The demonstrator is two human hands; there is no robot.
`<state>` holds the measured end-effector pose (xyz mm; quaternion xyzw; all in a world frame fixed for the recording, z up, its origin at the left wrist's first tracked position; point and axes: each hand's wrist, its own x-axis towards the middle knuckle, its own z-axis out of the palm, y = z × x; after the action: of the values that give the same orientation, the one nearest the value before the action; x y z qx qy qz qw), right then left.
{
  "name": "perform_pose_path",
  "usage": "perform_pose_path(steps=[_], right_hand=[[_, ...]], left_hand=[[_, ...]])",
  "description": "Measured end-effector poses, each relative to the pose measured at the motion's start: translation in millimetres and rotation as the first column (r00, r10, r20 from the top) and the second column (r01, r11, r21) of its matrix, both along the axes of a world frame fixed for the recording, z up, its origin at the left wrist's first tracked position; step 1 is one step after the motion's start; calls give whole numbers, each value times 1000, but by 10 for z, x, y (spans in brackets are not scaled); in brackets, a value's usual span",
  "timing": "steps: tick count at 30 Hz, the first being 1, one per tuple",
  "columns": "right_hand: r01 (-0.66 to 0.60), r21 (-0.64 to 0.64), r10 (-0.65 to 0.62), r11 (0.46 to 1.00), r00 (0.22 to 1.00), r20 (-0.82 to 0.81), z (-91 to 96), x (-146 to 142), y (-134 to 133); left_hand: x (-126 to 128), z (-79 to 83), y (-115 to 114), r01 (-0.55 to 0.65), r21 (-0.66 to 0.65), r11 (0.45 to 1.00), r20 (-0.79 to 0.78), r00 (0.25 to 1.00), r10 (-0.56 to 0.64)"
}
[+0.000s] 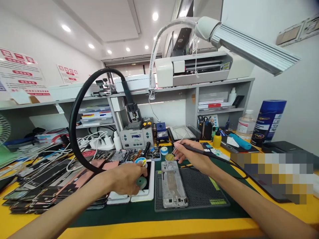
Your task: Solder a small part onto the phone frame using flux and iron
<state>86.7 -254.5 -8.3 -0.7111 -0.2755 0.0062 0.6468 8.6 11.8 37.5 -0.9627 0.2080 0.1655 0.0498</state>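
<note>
In my right hand (188, 151) is a soldering iron (195, 150), its black cable trailing right. Thin metal tweezers (183, 136) appear to stick up from the same hand. Just below its fingers sits a small round tin of yellowish paste (169, 157). My left hand (126, 179) is closed around a small green spool (141, 182), above a white-framed tablet (151, 179). A blue-and-white spool (140, 161) lies behind that hand. Between my hands, a bare phone frame (173, 186) rests on a dark repair mat (199, 189).
A hot-air station (136, 137) stands at the back, its thick black hose (72, 116) arching on the left. Stacked phone parts (37, 192) cover the left side. A lamp (249, 43) hangs overhead. To the right are a blue spray can (268, 122) and a yellow bottle (217, 139).
</note>
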Motion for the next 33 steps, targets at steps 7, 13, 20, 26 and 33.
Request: perform_pose_path(steps=[7, 13, 20, 26, 33], right_hand=[[19, 13, -19, 1000, 1000, -15, 50, -42, -1], [23, 41, -21, 999, 999, -43, 64, -54, 16], [17, 61, -13, 998, 998, -56, 78, -71, 24], [-20, 67, 22, 998, 999, -36, 32, -58, 7], [-24, 86, 23, 996, 1000, 10, 34, -82, 30]], left_hand=[[-4, -70, 59, -7, 17, 1000, -22, 1000, 8], [-102, -179, 122, -32, -59, 998, 42, 999, 34], [-157, -192, 93, -18, -119, 993, 65, 998, 25], [-255, -288, 105, -52, -226, 973, 117, 990, 80], [-312, -406, -22, -215, -553, 805, 77, 949, 306]])
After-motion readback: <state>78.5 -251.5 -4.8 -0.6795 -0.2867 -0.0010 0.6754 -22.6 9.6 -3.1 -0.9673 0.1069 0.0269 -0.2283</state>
